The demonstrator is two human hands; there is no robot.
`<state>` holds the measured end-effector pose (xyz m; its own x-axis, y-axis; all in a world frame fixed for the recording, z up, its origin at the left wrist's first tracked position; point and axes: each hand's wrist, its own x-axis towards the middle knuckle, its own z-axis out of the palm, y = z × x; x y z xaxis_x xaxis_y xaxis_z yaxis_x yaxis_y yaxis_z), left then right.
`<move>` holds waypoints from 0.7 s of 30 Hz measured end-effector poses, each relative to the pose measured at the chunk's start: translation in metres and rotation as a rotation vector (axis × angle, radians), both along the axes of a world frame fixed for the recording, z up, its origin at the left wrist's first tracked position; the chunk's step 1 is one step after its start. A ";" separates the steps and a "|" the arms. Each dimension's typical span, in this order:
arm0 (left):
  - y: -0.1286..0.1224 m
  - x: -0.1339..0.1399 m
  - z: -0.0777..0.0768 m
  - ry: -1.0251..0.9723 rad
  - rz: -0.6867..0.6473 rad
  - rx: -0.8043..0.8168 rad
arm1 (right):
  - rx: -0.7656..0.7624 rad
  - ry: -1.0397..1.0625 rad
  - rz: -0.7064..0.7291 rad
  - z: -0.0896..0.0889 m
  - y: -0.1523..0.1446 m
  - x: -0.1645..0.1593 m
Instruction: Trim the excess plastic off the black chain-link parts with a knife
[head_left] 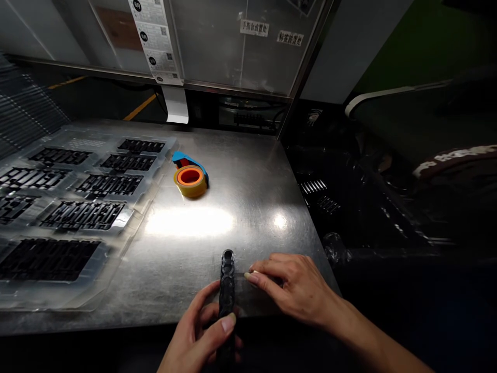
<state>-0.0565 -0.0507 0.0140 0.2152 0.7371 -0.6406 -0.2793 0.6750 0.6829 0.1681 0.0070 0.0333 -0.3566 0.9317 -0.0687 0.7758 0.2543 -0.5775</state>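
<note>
Head view: nearest the camera, the left hand [200, 331] wraps its fingers around a stack of long black plastic parts [227, 282], thumb pressed on its side. Just right of it, the right hand [291, 287] rests with fingers drawn together, fingertips touching the stack's side at the front edge of the tabletop [240, 207], a brushed steel sheet with bright glare patches. Beyond the hands and to their left lies a clear blister tray [77, 207] filled with rows of black parts. Farther back sits a yellow tape roll in a blue dispenser [190, 178]. Behind stands a metal panel [233, 41] with labels; the room to the right is dark.
</note>
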 end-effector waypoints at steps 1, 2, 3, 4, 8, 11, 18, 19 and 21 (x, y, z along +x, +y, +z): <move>0.000 0.000 0.000 -0.001 0.002 -0.001 | 0.003 0.001 0.002 0.000 0.000 0.000; 0.000 0.000 0.001 -0.002 0.004 0.000 | 0.005 -0.001 0.004 0.000 0.000 0.000; 0.000 0.000 0.001 -0.002 0.006 0.001 | 0.006 -0.006 0.007 0.000 0.000 -0.001; 0.000 0.000 0.001 0.001 0.009 0.000 | 0.011 -0.014 0.009 0.000 0.000 -0.001; -0.001 0.000 0.000 0.007 0.010 0.000 | 0.011 -0.059 0.019 0.002 0.002 0.000; -0.001 0.001 -0.001 0.009 -0.006 0.013 | -0.007 -0.090 0.041 0.004 0.004 0.000; -0.001 0.002 0.001 0.060 -0.003 0.005 | 0.030 -0.151 0.060 0.012 0.008 0.001; -0.001 0.002 0.001 0.066 -0.001 0.002 | 0.046 -0.165 0.061 0.013 0.007 0.000; -0.001 0.002 0.002 0.070 0.004 0.001 | 0.110 -0.186 0.061 0.012 0.004 -0.001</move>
